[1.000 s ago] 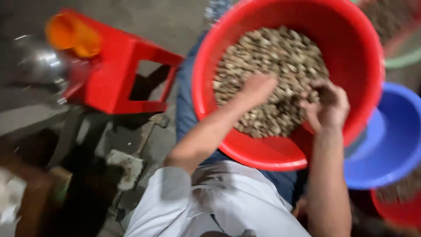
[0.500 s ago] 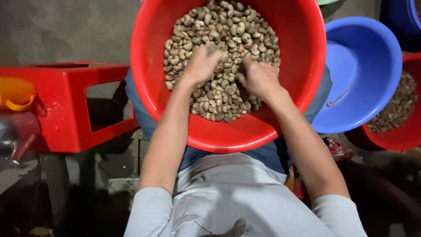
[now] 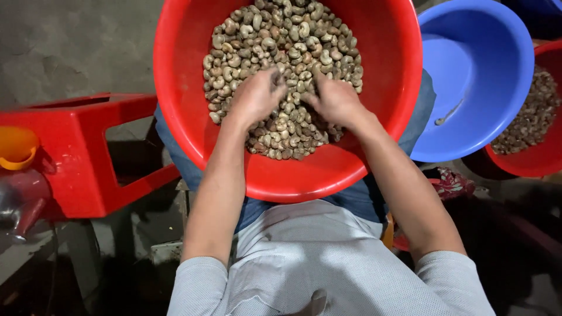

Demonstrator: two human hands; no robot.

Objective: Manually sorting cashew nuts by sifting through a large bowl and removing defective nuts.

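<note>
A big red plastic basin rests on my lap, filled with a heap of brown-grey raw cashew nuts. Both hands lie palm down on the heap near its middle. My left hand has its fingers curled into the nuts. My right hand is close beside it, fingers also bent down among the nuts, so the two hands nearly meet. The fingertips are buried, so what they grip is hidden.
A blue basin with one small item inside sits at the right. Beyond it a red basin holds darker nuts. A red plastic stool with an orange cup stands at the left on a concrete floor.
The view has steadied and closed in on the basin. Both hands have drawn nearer each other at the heap's centre, fingers curling into the nuts.
</note>
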